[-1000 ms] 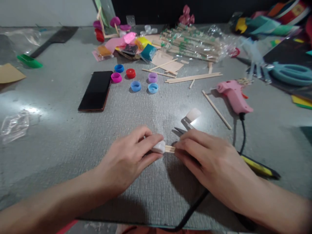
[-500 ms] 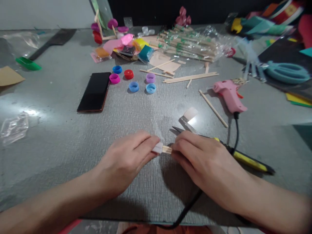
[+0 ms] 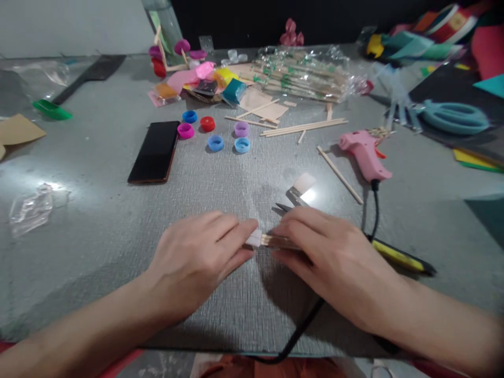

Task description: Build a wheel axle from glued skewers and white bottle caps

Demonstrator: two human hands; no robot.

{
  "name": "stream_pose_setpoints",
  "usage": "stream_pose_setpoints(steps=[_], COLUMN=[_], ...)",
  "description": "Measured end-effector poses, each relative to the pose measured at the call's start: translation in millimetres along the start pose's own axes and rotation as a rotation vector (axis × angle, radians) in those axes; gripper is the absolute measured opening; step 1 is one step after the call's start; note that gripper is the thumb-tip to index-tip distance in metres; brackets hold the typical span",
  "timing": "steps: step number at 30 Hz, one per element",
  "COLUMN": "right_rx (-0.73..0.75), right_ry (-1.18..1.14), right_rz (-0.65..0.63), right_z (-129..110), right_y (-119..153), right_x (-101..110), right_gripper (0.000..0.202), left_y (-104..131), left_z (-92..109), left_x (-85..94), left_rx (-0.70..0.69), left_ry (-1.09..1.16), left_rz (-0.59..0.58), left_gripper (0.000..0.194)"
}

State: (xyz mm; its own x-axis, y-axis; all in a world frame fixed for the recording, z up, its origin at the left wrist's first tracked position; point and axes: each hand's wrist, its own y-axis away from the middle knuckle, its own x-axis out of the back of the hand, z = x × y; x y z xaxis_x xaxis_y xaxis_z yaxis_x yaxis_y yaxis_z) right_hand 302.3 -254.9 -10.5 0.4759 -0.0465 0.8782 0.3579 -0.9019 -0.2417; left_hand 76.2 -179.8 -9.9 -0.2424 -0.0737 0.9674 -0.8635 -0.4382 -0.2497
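My left hand [image 3: 200,257] is closed over a small white piece [image 3: 254,238], pinching it between thumb and fingers. Out of that piece, toward the right, come several thin wooden sticks [image 3: 271,240] lying side by side. My right hand [image 3: 326,252] is around the sticks' other end, thumb below and fingers above, which hides part of them. Just beyond my right fingers the dark tip of a pointed tool [image 3: 282,207] shows. A yellow and black handle [image 3: 401,255] lies partly under my right hand and wrist.
A pink glue gun [image 3: 364,155] with a black cord lies to the right, beside a loose stick [image 3: 339,175]. Farther back are coloured bottle caps [image 3: 216,143], a phone [image 3: 154,152], more sticks [image 3: 303,128] and a clear bag of wrapped sticks [image 3: 299,73]. Blue-handled scissors [image 3: 452,116] lie right.
My right fingers have parted slightly, so more of the sticks shows between them. My left hand keeps its grip on the white piece. The whole view has shifted a little.
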Motion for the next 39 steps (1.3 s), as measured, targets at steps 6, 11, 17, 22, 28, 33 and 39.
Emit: stream_pose_setpoints(steps=[6,11,17,22,28,33,39], right_rx=[-0.173,-0.346,-0.405,-0.563,-0.742,-0.766,-0.815], right_ry=[-0.125,-0.074,-0.071,0.227,0.386,0.453,0.534], right_rz=[0.272,0.418,0.572,0.535,0.304,0.124,0.119], right_z=[13,32,60,88,114,116,117], right_y=[-1,-3,-3,1,1,-8,-14], right_x=[32,45,58,86,98,71,55], right_gripper=[0.007,0.008,0.011,0.014,0.031,0.043,0.04], left_y=[2,-3,-7,-11,-15,-32,-59], left_z=[-7,-5,-2,6,11,18,36], left_x=[9.8,11.5,12.3,14.5,24.2,29.1,15.1], left_rx=[0.037,0.062,0.078,0.037,0.047,-0.014,-0.021], left_ry=[0.049,0.112,0.121,0.092,0.13,0.063,-0.008], left_rz=[0.055,0.151,0.183,0.171,0.031,-0.084,-0.198], left_gripper=[0.047,0.028,0.025,0.024,0.023,0.019,0.02])
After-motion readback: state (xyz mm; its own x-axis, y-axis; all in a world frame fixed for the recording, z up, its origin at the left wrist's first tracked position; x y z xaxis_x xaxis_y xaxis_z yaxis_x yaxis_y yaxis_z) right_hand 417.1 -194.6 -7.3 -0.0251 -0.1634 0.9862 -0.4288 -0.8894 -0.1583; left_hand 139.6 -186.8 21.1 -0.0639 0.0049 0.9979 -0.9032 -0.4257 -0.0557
